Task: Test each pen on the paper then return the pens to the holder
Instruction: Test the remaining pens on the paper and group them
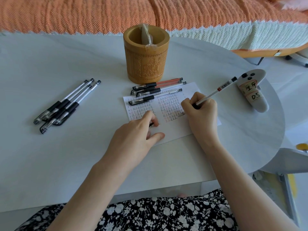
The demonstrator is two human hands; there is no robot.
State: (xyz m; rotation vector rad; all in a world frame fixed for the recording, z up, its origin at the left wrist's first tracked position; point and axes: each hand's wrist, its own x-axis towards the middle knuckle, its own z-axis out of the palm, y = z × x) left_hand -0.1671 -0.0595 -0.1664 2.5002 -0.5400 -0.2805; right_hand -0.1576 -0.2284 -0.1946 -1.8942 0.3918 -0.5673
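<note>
The paper (171,130) lies flat on the white table (66,155) and serves as the reference point. Its surface carries rows of small handwritten marks in black and red.

Right hand (201,112): positioned over the right half of the paper, fingers curled tightly round the white-barrelled pen (216,90). The tip end points down at the paper; the tip itself is hidden by the fingers. The barrel slants up and away past the right edge of the paper.

Left hand (133,139): rests on the near-left part of the paper, fingers bent, thumb extended flat on the sheet. A small black cap (151,125) is pinched under the fingertips.

Five capped pens (155,90) lie across the far edge of the paper. The carved holder (146,54) stands upright just behind the paper, with a plastic-wrapped item (146,37) inside. A second pen group (66,104) lies well to the left of the paper. A white controller (251,90) lies to the right.
</note>
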